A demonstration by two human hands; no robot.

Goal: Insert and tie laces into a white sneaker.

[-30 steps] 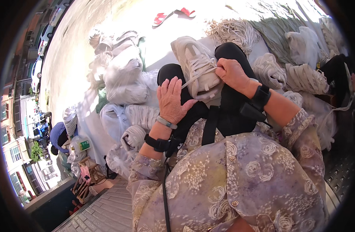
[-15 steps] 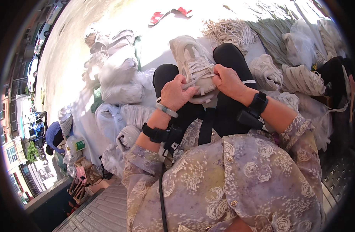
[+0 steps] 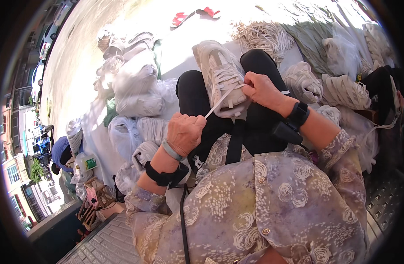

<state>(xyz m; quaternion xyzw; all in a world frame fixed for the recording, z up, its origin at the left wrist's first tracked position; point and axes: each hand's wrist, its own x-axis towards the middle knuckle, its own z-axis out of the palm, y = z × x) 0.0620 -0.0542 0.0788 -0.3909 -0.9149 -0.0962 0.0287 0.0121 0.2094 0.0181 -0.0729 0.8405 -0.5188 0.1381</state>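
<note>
A white sneaker [image 3: 220, 66] rests between my knees, its toe pointing away from me. White lace crosses its upper in several rows. From the upper eyelets a taut stretch of shoelace [image 3: 220, 104] runs down to the left into my left hand [image 3: 184, 133], whose fingers are closed on it. My right hand [image 3: 264, 91] is at the right side of the shoe's opening, thumb and fingers pinched on the lace, with a short white end showing past the hand at the right.
Bundles of white shoe parts in clear plastic [image 3: 138, 88] lie along the left. A pile of cream laces [image 3: 264, 40] is at the back, with strung bundles of shoe parts [image 3: 345, 91] at the right. Red sandals [image 3: 196, 16] lie far ahead. A person in a blue hat [image 3: 61, 152] is at the left.
My left hand has moved away from the shoe, down and to the left, drawing the lace out straight. My right hand has stayed nearly in place beside the shoe.
</note>
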